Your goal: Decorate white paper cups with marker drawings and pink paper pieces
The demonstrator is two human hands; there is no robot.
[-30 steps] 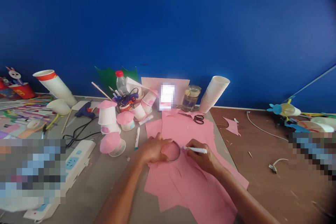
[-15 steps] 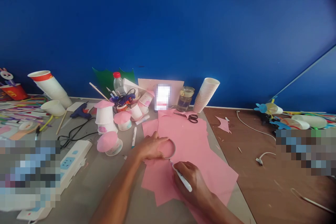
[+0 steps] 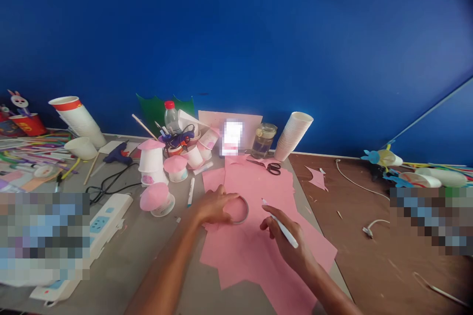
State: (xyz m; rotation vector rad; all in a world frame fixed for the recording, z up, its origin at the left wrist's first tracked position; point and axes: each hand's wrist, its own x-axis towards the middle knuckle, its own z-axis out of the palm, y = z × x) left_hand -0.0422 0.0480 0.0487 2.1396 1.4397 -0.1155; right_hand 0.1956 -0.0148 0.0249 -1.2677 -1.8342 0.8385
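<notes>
Pink paper sheets (image 3: pixel 258 251) lie spread on the grey table (image 3: pixel 148 266). My left hand (image 3: pixel 212 205) presses a round ring (image 3: pixel 244 210), like a tape roll, flat on the pink paper, fingers curled over its left rim. To the ring's right, my right hand (image 3: pixel 286 241) is closed on a white marker pen (image 3: pixel 280 223). The pen tip points up and left and sits a little apart from the ring.
Paper cups topped with pink (image 3: pixel 157 199) stand left of the paper. Behind are scissors (image 3: pixel 271 167), a jar (image 3: pixel 263 141), a cup stack (image 3: pixel 293 135), a bottle (image 3: pixel 170 115) and a glue gun (image 3: pixel 116 155). A power strip (image 3: pixel 105 216) lies left; cables (image 3: pixel 354 182) run across the brown table on the right.
My right hand ran the pen from the ring's right side round to its near edge, then drew back to the right, off the ring. My left hand stayed on the ring.
</notes>
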